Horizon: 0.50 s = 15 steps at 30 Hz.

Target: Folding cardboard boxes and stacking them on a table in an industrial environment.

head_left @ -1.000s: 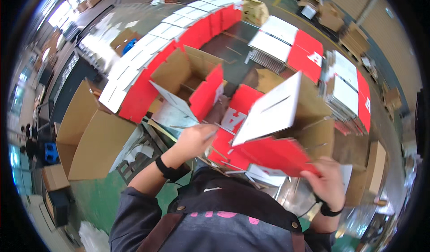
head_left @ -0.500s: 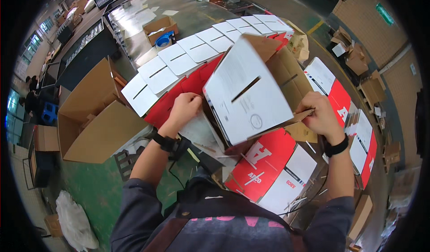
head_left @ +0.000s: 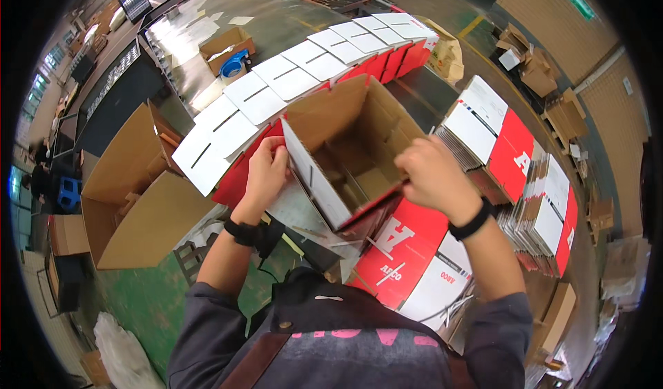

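An open-topped cardboard box (head_left: 362,140), brown inside and white on its left outer side, stands tilted in front of me at the middle. At its left edge, my left hand (head_left: 264,169) is closed with thumb and fingers pinching the rim. My right hand (head_left: 436,176) is curled closed around the box's right near corner. Some of its fingers are hidden. Beneath and to the right lies a flat red and white carton (head_left: 404,251). A curved row of set-up white-topped red cartons (head_left: 290,78) stands just behind the box.
To the left stands a large open brown box (head_left: 141,188). Stacks of flat red and white cartons (head_left: 476,116) lie on the right. A small box (head_left: 228,43) with a blue tape roll (head_left: 235,64) sits on the metal table at the back. A white plastic bag (head_left: 121,351) is at lower left.
The white flap that stood over the box's opening has moved out of the way, showing the brown inside. My right hand has moved left and my left hand slightly left.
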Each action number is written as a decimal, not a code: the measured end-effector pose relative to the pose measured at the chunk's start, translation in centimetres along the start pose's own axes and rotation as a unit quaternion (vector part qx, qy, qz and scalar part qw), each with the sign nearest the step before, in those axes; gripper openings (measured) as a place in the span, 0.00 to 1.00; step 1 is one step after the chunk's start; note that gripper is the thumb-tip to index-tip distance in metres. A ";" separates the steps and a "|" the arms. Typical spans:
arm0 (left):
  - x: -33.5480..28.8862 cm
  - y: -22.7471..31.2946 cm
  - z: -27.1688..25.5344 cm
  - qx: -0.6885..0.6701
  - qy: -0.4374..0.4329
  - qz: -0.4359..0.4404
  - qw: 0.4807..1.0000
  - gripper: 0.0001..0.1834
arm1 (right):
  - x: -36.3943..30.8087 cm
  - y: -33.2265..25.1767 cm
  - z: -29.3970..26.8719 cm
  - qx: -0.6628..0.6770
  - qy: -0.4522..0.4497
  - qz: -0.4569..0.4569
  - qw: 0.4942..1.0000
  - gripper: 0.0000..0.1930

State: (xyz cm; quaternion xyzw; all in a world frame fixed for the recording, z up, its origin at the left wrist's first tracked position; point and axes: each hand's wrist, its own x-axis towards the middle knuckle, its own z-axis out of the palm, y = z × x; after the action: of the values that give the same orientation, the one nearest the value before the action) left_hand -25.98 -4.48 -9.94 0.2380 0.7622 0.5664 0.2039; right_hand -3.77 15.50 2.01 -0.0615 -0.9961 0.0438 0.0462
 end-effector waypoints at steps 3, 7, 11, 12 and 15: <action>-0.9 -2.4 0.6 -0.051 0.008 0.071 0.996 0.20 | -0.5 -1.1 0.4 -0.032 0.084 0.005 0.996 0.15; -6.1 -4.0 2.5 -0.035 -0.001 0.031 0.999 0.34 | -6.8 -1.5 0.6 0.129 0.280 0.084 0.947 0.30; -7.2 -3.4 3.9 -0.050 0.022 -0.093 0.994 0.46 | -22.6 1.4 8.6 0.215 0.253 0.294 0.896 0.20; -6.4 -3.6 4.5 -0.081 0.027 -0.116 0.990 0.46 | -27.2 1.8 10.9 0.199 0.248 0.360 0.877 0.20; -5.1 -4.4 6.3 -0.018 0.073 -0.055 0.996 0.44 | -36.7 0.4 16.0 0.235 0.231 0.500 0.801 0.19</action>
State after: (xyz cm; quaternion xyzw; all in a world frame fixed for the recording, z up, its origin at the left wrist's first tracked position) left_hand -18.83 -3.74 -15.67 0.1500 0.7768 0.5838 0.1823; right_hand 31.02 9.95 -17.05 -0.5467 -0.7459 0.2781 0.2597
